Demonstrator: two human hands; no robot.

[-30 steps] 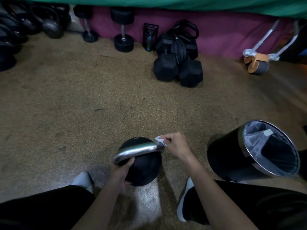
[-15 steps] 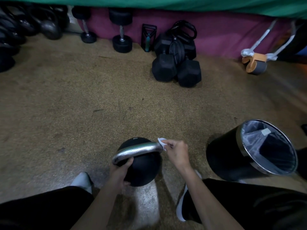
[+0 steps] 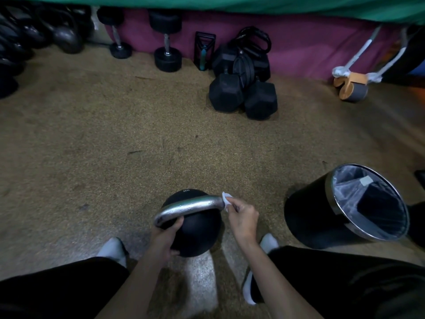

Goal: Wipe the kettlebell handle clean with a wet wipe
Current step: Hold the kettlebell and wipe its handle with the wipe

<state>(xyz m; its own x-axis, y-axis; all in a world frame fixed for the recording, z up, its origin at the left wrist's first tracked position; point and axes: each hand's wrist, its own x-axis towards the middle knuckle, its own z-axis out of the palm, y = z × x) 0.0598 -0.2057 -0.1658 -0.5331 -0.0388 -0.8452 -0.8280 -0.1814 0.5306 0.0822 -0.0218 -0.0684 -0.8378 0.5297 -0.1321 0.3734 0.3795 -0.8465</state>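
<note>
White wet wipe (image 3: 225, 200), pinched in the right hand (image 3: 243, 218), touched the steel handle's (image 3: 190, 207) right bend; the left hand (image 3: 166, 238) gripped the floor-standing kettlebell (image 3: 195, 231), which might roll if that hold slackened.

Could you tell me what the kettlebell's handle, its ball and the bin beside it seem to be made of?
The kettlebell handle looks like bare metal, silvery with bright glints. The ball is matte black, perhaps rubber or a coating; the view cannot settle which. The bin has a glossy black wall, a shiny metal-looking rim and a thin, crinkled translucent liner, probably plastic.
</note>
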